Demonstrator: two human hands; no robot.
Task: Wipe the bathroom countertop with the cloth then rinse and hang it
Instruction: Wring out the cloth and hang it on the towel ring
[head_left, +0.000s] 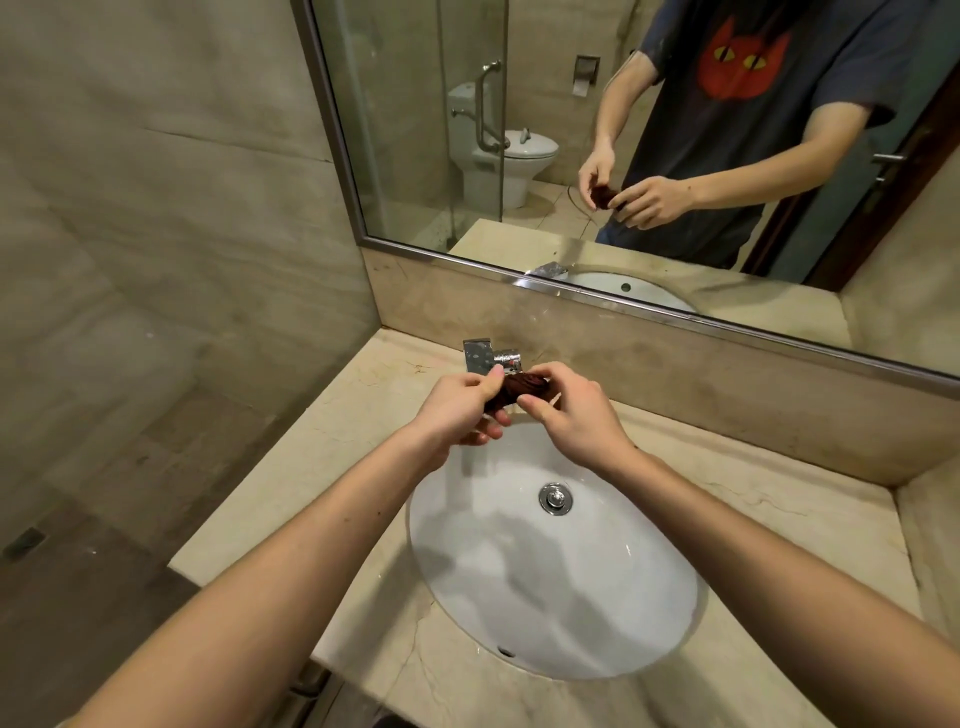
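Note:
A small dark brown cloth is bunched into a tight roll between both hands, above the far rim of the white oval sink. My left hand grips its left end from below. My right hand pinches its right end with fingers curled over the top. The cloth sits just in front of the chrome faucet. No water runs from the faucet. The beige marble countertop surrounds the sink.
A framed mirror runs along the back wall above a marble backsplash and reflects a person in a dark T-shirt, a toilet and a glass shower door. A tiled wall stands to the left. The sink's chrome drain plug lies mid-basin.

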